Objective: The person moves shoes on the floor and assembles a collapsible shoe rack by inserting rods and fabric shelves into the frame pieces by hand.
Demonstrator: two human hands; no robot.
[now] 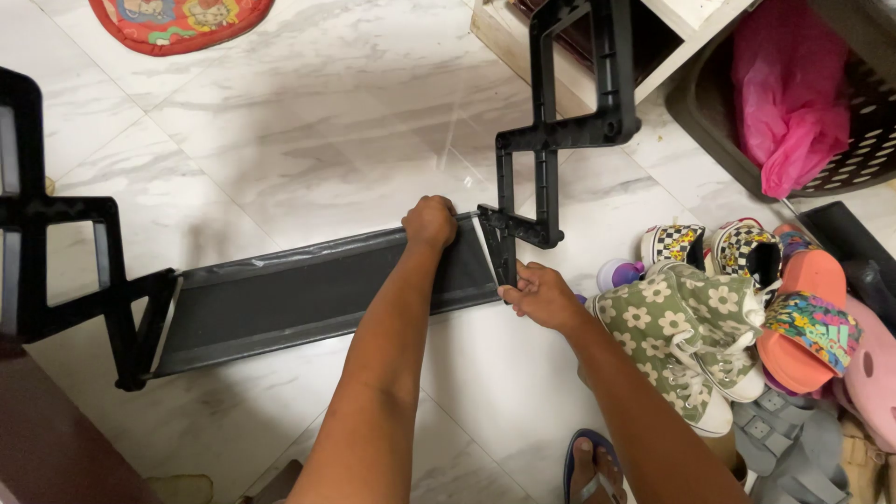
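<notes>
Item: grey fabric shelf panel (308,289), long axis 8-to-2 o'clock on marble floor (327,112). Left hand (430,221) fisted over its upper edge; right hand (539,295) (nearer the joint) clasps black plastic side frame (523,229) at panel's 3 o'clock end.

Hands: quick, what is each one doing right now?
Left hand: closed over the top edge of the dark fabric shelf panel.
Right hand: gripping the bottom of the black plastic side frame.

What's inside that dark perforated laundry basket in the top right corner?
In the dark perforated plastic laundry basket, a crumpled bright pink plastic bag shows, draped over its front rim. Whatever lies beneath or behind the bag is covered, and the basket's far side runs out of view.
</notes>
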